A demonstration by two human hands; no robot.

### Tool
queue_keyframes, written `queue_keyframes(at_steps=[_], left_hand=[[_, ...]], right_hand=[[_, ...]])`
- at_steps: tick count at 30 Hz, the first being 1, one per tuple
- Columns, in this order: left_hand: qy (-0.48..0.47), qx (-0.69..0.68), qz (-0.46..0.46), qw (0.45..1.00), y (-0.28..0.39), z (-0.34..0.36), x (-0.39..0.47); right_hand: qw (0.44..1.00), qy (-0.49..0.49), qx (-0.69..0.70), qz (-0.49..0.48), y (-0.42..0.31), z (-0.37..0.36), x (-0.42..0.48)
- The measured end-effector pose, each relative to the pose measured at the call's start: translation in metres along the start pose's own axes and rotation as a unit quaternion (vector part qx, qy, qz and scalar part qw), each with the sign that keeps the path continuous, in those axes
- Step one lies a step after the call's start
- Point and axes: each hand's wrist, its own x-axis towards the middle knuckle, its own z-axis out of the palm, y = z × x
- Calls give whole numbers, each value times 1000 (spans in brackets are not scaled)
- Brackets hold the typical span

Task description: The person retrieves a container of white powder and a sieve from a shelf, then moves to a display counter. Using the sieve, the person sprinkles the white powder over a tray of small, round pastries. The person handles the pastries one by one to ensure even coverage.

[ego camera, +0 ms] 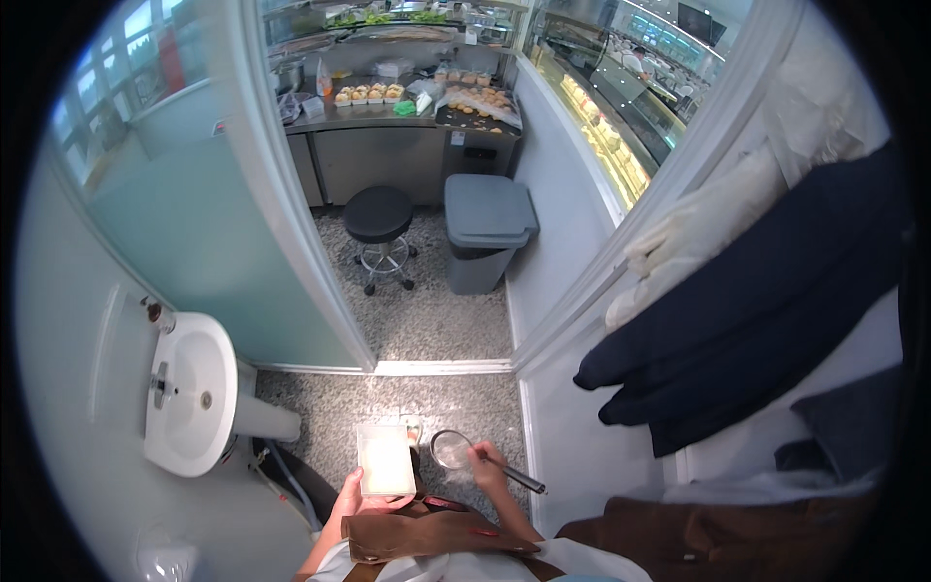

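Observation:
My left hand (pixel 352 496) holds a clear rectangular plastic container (pixel 386 460) from below and at its near left corner; its inside looks bright white, and I cannot tell what is in it. To its right, my right hand (pixel 488 464) is closed on the handle of a round fine-mesh strainer (pixel 452 449). The strainer's ring points left, towards the container, and does not touch it. Its dark handle end sticks out to the right of my fingers. A brown apron (pixel 436 535) covers my front.
A white washbasin (pixel 193 396) stands at left. Ahead, past a floor track (pixel 444 367), are a black wheeled stool (pixel 378 214), a grey lidded bin (pixel 489 211) and a steel counter (pixel 385 156) bearing pastries. Dark garments (pixel 756 291) hang at right.

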Motion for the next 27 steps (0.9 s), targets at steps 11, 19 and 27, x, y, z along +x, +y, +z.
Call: queue_keyframes(at_steps=[11,19,27], left_hand=[[-122,26,-75,989,123,105,264],[-62,85,2,994,196,181,334],[-16,31,104,994,258,190,420]], right_hand=[[993,-33,-116,6,-56,0,236],[984,-78,-161,-4,-92,46,382],[979,0,-197,-40,-156,47,598]])
